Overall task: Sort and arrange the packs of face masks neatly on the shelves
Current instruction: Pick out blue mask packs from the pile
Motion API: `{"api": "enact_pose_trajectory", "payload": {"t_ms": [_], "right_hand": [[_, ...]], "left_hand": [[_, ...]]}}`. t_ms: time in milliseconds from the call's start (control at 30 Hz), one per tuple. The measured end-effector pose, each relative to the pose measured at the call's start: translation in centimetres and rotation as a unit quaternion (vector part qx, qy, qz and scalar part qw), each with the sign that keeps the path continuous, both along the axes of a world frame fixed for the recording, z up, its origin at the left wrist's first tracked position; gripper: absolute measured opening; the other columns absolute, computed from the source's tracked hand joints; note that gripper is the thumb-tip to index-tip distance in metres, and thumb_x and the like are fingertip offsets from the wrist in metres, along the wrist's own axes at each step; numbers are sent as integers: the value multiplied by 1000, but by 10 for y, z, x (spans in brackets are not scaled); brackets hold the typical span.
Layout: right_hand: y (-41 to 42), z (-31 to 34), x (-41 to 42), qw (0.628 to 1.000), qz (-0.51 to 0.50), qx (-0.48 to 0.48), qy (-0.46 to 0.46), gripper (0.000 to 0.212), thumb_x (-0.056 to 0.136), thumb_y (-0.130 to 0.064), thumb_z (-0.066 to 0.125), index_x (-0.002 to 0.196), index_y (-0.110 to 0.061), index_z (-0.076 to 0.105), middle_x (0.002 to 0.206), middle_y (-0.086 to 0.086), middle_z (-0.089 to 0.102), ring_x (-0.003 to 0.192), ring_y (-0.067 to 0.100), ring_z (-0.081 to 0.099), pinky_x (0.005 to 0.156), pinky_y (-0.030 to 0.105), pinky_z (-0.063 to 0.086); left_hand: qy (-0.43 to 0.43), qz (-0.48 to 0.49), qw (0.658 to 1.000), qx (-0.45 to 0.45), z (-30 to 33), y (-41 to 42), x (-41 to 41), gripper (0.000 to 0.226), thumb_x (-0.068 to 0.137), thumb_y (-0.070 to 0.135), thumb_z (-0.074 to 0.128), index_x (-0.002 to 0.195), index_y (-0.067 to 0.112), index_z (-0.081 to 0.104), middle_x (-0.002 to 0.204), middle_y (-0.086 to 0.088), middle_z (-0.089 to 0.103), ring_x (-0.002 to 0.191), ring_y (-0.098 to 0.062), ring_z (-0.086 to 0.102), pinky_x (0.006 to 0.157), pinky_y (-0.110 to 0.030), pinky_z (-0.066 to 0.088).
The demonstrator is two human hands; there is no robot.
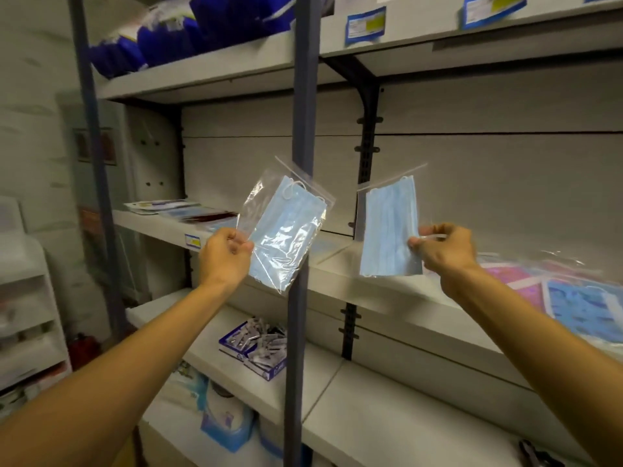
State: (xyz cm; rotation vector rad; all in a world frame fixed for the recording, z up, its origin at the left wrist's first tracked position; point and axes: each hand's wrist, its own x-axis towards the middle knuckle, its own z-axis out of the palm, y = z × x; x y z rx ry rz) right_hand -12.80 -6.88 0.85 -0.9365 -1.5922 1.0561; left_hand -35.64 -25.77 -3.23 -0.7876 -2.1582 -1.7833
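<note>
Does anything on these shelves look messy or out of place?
Yes. On the middle shelf at right, pink and blue mask packs lie overlapped and crooked. Below, small packets spill over their boxes.

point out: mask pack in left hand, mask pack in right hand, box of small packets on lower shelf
left-hand mask pack (pixel 286 227), head view, blue mask through the clear bag
right-hand mask pack (pixel 387 230), head view, centre of the blue mask
box of small packets (pixel 259 345), head view, packets heaped inside

Grey metal shelving (pixel 215 67) with pale back panels (pixel 488 183) fills the view | dark blue upright post (pixel 303 96) in front | white tiled wall (pixel 33 96) at left | white drawer unit (pixel 27 298) lower left | dim indoor light
</note>
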Motion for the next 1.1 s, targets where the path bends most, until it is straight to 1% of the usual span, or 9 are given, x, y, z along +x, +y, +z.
{"api": "enact_pose_trajectory", "payload": {"t_ms": [100, 200, 333, 467, 633, 767, 867, 967, 1100], "right_hand": [[-20, -2, -23, 1000, -14, 1, 6, 23, 87, -11, 68, 105, -11, 55, 108, 11, 57, 95, 26, 58, 74, 34, 52], [-33, -5, -42, 1000, -21, -1, 14, 23, 86, -10, 69, 103, -11, 54, 107, 11, 57, 90, 23, 57, 62, 28, 47], [-41, -9, -59, 999, -34, -14, 9, 22, 85, -9, 69, 100, -11, 53, 106, 11, 57, 91, 24, 57, 69, 33, 50], [-38, -5, -68, 999, -51, -14, 12, 22, 84, -9, 70, 98, -12, 54, 106, 12, 58, 91, 25, 58, 65, 31, 48], [-25, -4, -74, 998, -67, -14, 15, 21, 84, -11, 72, 97, -13, 56, 108, 12, 60, 96, 27, 60, 67, 32, 48], [-15, -6, -83, 996, -84, -22, 17, 24, 83, -12, 73, 101, -12, 57, 108, 13, 61, 96, 28, 61, 63, 29, 47], [-8, -7, -92, 995, -95, -20, 18, 22, 81, -12, 75, 97, -13, 59, 104, 14, 63, 90, 26, 61, 56, 26, 44], [1, -4, -101, 993, -113, -9, 15, 22, 80, -13, 76, 95, -13, 60, 99, 14, 65, 82, 24, 61, 55, 26, 44], [6, 5, -111, 992, -122, 5, 13, 22, 81, -12, 75, 97, -12, 60, 92, 12, 64, 73, 20, 59, 55, 26, 44]], "left_hand": [[-4, 19, 1000, 10, -5, -32, -31, 9, 91, 17, 62, 93, 10, 57, 72, 3, 55, 80, -20, 54, 76, -28, 44], [-10, 40, 999, 12, -13, -61, -64, 9, 91, 18, 62, 94, 12, 56, 74, 8, 54, 87, -22, 56, 84, -35, 50], [-25, 48, 998, 6, -18, -78, -95, 10, 91, 17, 62, 94, 11, 55, 75, 4, 54, 86, -22, 56, 86, -39, 51], [-34, 33, 999, 8, -16, -72, -115, 9, 91, 16, 62, 95, 11, 56, 78, 1, 56, 86, -21, 56, 82, -34, 49], [-57, -3, 998, 8, -16, -52, -135, 9, 91, 16, 62, 97, 11, 58, 81, -3, 59, 86, -21, 56, 78, -30, 44], [-63, -23, 998, 14, -11, -29, -154, 9, 90, 15, 64, 95, 10, 59, 75, -1, 58, 83, -21, 56, 76, -27, 42], [-54, -43, 998, 11, -2, -8, -171, 10, 89, 16, 64, 95, 11, 59, 81, -3, 61, 84, -21, 57, 78, -29, 44], [-49, -73, 996, 12, 7, 16, -190, 11, 88, 17, 66, 95, 9, 61, 76, -1, 60, 81, -22, 58, 78, -28, 45], [-55, -114, 992, -1, 12, 46, -205, 7, 87, 17, 66, 90, 13, 61, 83, -1, 62, 82, -18, 57, 75, -24, 39]]}}
